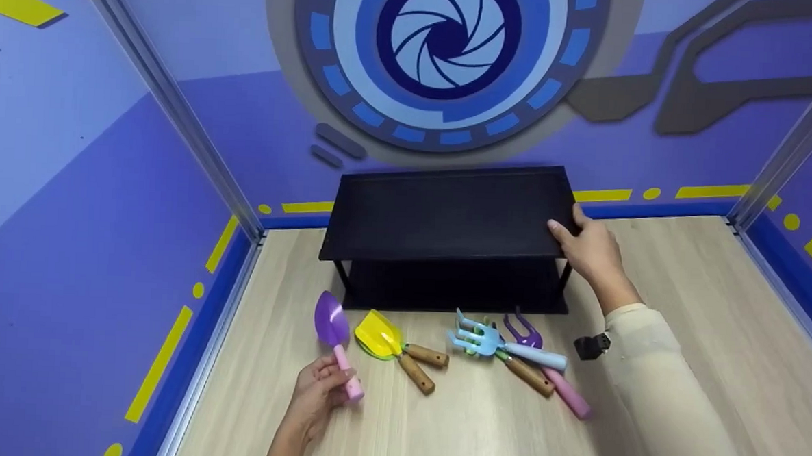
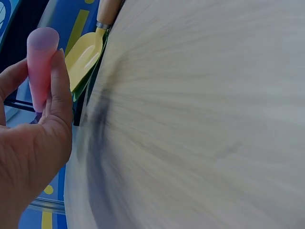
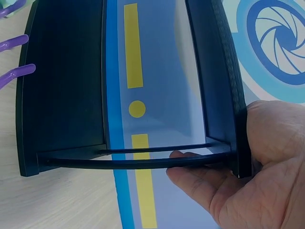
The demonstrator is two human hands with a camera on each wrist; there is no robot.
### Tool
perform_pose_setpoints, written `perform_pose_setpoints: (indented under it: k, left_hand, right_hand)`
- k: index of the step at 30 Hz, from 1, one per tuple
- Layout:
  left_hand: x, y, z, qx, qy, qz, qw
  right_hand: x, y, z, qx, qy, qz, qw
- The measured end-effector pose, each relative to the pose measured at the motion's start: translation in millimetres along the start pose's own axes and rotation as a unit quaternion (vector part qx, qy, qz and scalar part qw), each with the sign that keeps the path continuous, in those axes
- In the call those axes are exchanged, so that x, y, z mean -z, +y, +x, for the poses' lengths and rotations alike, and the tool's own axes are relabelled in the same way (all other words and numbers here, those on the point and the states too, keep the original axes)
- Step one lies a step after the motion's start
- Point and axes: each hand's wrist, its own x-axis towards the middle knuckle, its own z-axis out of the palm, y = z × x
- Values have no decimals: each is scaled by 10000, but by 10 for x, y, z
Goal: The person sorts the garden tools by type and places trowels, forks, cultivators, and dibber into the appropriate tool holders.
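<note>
Between thumb and fingers my left hand (image 1: pixel 318 392) pinches the pink handle of a small trowel (image 1: pixel 332 324) with a purple blade, held above the table. In the left wrist view the pink handle (image 2: pixel 42 67) points upward from the fingertips. My right hand (image 1: pixel 591 248) grips the right end of a black two-tier shelf (image 1: pixel 448 213), thumb on the top board. The right wrist view shows its fingers (image 3: pixel 195 183) curled under that board, beside the end post. Right of the held trowel lies a yellow shovel (image 1: pixel 379 335), overlapping another wooden-handled tool whose blade is mostly hidden.
A light blue hand rake (image 1: pixel 483 340) lies in front of the shelf, over a wooden-handled tool (image 1: pixel 530 376) and a purple fork (image 1: pixel 526 332) with a pink handle. Printed panels (image 1: pixel 232 124) wall in the wooden table (image 1: pixel 479 437) at the back and sides.
</note>
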Motion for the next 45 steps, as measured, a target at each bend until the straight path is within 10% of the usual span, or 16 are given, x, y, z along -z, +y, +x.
perform_pose_setpoints:
  k: [23,45]
  left_hand:
    - [-18,137,-102,-380,-1439,778,9858]
    - [-214,504,-175,-1526,-2168,429,9633]
  right_hand:
    - [-10,17,-14,-19,12,65,10000]
    - [-21,28,8,23,47,69,10000]
